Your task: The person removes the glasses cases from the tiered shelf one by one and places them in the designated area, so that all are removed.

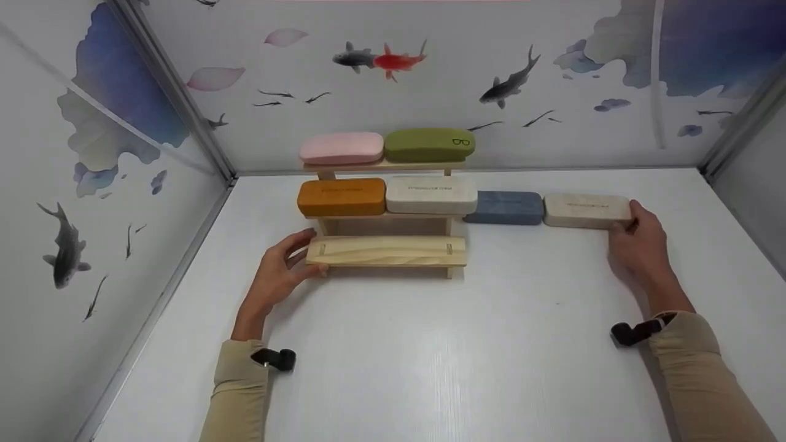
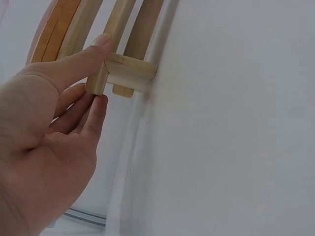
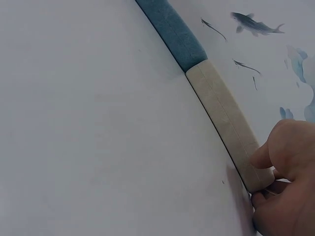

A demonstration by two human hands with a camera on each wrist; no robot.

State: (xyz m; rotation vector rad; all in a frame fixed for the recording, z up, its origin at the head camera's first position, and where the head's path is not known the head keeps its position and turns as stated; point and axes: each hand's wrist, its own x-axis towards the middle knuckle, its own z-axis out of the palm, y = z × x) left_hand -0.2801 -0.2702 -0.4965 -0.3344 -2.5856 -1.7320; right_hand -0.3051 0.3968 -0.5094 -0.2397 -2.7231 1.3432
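Observation:
A three-tier wooden stand stands on the table, and my left hand holds the left end of its lowest tier. In the left wrist view the thumb lies on top of the wood and the fingertips come from the other side. My right hand pinches the right end of a beige glasses case on the table. In the right wrist view that case's far end meets a blue glasses case. The blue case lies beside the stand, partly behind a white glasses case.
On the middle tier an orange glasses case sits beside the white one. The top tier bears a pink case and a green case. Fish-patterned walls enclose the white table at the back and sides.

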